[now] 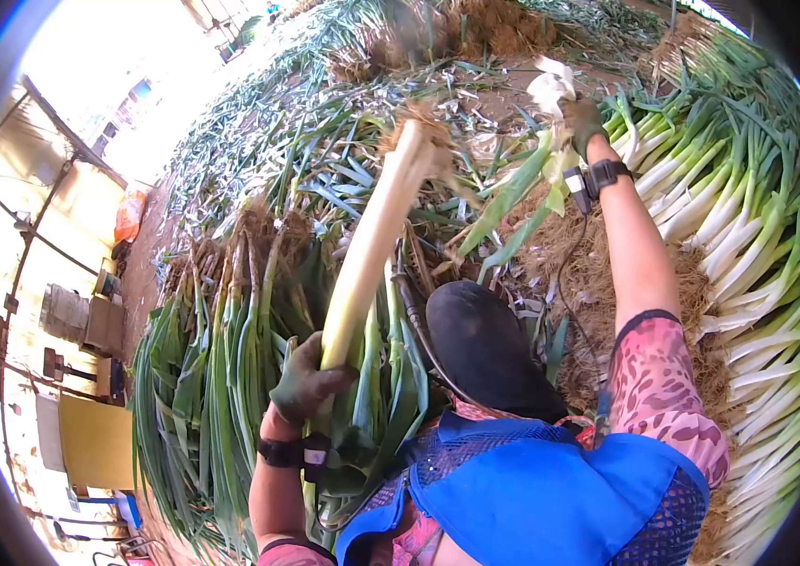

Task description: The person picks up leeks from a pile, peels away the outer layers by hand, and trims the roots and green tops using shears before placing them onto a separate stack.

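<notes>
- We have two hands at work, both in dark gloves, with one dark strap on each wrist.
- Our left hand (pixel 310 382) is closed around one thick leek (pixel 367 250), fingers and thumb wrapped about its pale green part. The leek tilts upward away from us, its one brown root end blurred at the top.
- Our right hand (pixel 584 123), stretched well forward, is closed on one bunch of loose leaves (pixel 551 156), whitish above and green below; we cannot tell how each finger lies, nor count the leaves.
- We see one heap of leeks with brown roots (pixel 221 349) beside our left arm, roots pointing away from us; they overlap too much to count.
- One long bank of white-stemmed leeks (pixel 735 245) curves down our right side, dozens of them, green tops outward and roots inward.
- One more rooted pile (pixel 438 38) lies ahead, beyond the leaf scraps (pixel 296 151) strewn on the ground, too many to count.
- One dark-covered knee (pixel 490 344) shows between our arms, above one blue vest (pixel 551 481).
- Off to our left are one orange bag (pixel 129 215) and one yellow panel (pixel 96 441).
</notes>
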A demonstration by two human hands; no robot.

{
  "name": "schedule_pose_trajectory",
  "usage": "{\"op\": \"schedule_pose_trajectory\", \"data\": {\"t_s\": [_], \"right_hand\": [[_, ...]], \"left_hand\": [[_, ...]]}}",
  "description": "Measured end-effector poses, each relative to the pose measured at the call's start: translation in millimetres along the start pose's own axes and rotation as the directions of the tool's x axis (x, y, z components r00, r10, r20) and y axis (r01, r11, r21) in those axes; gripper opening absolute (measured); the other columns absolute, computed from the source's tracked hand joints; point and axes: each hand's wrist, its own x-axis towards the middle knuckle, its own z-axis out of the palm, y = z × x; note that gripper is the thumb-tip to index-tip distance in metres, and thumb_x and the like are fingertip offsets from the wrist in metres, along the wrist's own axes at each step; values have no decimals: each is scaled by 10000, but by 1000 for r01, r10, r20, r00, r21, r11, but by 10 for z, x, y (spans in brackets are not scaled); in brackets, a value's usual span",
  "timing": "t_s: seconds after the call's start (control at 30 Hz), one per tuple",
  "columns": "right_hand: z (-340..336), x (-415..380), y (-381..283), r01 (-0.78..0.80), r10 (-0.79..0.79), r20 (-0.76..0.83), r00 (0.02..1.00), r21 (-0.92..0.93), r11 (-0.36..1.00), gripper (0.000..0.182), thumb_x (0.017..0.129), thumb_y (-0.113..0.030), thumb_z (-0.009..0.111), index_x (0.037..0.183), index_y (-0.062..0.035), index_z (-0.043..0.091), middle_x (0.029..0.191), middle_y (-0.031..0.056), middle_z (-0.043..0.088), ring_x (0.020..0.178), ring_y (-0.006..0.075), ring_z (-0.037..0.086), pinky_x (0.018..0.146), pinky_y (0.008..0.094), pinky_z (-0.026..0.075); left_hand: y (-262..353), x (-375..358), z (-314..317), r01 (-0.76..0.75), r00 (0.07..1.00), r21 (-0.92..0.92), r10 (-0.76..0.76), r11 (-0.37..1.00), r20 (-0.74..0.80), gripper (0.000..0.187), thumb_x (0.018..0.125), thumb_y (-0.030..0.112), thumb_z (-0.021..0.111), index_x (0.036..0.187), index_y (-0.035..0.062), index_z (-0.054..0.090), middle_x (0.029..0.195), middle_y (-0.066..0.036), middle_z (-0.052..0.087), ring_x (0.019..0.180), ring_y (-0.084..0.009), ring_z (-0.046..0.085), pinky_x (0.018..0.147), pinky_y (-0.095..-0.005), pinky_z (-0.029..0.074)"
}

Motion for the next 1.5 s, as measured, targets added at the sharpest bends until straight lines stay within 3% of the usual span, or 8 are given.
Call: {"op": "schedule_pose_trajectory", "data": {"t_s": [0.1, 0.37, 0.5, 0.57, 0.73, 1.13, 1.3, 1.5], "right_hand": [[148, -252, -50, 411, -546, 260, 796, 430, 804, 372, 911, -159, 592, 1267, -53, 569, 1175, 75, 649, 1063, 196, 631, 959, 323, 493], [691, -1119, -1046, -193, -704, 506, 499, 856, 479, 366, 908, -103, 602, 1271, -99, 558, 1240, 74, 590, 1065, 186, 591, 985, 338, 482], [573, -912, -1146, 565, -567, 470, 676, 163, 809, 397, 799, -158, 703, 1182, -82, 631, 1005, 64, 668, 905, 190, 645, 891, 334, 510], [694, -613, -766, -358, 145, 364, 920, 632, 688, 124, 877, -139, 589, 928, -84, 687, 899, 74, 679, 751, 177, 617, 655, 362, 542], [240, -382, 646, -350, 343, 67, 937, 185, 918, 245, 891, -238, 544, 938, -41, 683, 849, 167, 671, 705, 229, 590, 636, 381, 485], [-536, -3293, 2407, -391, 709, 412, 572, -624, 677, 315, 899, -229, 593, 1154, -47, 566, 1055, 174, 621, 909, 243, 588, 791, 354, 483], [4, -2502, 2136, -251, 546, 457, 702, -559, 790, 397, 902, -225, 613, 1244, -50, 517, 1141, 177, 600, 994, 249, 587, 856, 342, 483], [1260, -249, -523, 240, -230, 410, 883, 28, 970, 510, 905, -221, 638, 1352, -53, 459, 1244, 181, 575, 1096, 256, 585, 933, 328, 482]], "left_hand": [[65, 88, -19, -43, 999, -9, 43, 999, -2, 517, 674, 213, 763, 1114, -11, 609, 906, -18, 622, 808, -105, 569, 735, -276, 483], [91, 75, 94, -65, 996, 6, 65, 998, 56, 569, 665, 194, 764, 1163, -19, 591, 913, -15, 617, 819, -106, 572, 749, -276, 490], [266, -28, 23, 3, 994, -116, 9, 993, 105, 584, 669, 149, 768, 1198, -6, 573, 917, -11, 613, 842, -116, 585, 769, -264, 497], [236, -77, -34, -9, 994, -98, 20, 995, 109, 593, 672, 148, 771, 1208, -5, 569, 933, -20, 625, 841, -122, 596, 771, -270, 505], [304, -170, -626, -75, 986, 69, 84, 995, -145, 586, 699, 170, 773, 1228, 7, 581, 970, -64, 672, 839, -152, 642, 742, -290, 533], [2882, -1718, -2909, -449, 181, 596, 721, 666, -670, 455, 916, 410, 626, 1190, 47, 616, 944, -68, 646, 881, -176, 622, 797, -287, 517], [3477, -2870, -3025, 747, -43, 660, 997, 76, -67, 306, 813, 266, 715, 1008, 54, 611, 956, -173, 682, 896, -359, 679, 759, -453, 545], [3544, -3280, -2378, -289, -315, 839, 782, 461, -538, 220, 786, 149, 622, 957, 12, 600, 846, -131, 626, 782, -286, 632, 689, -439, 509]]}}
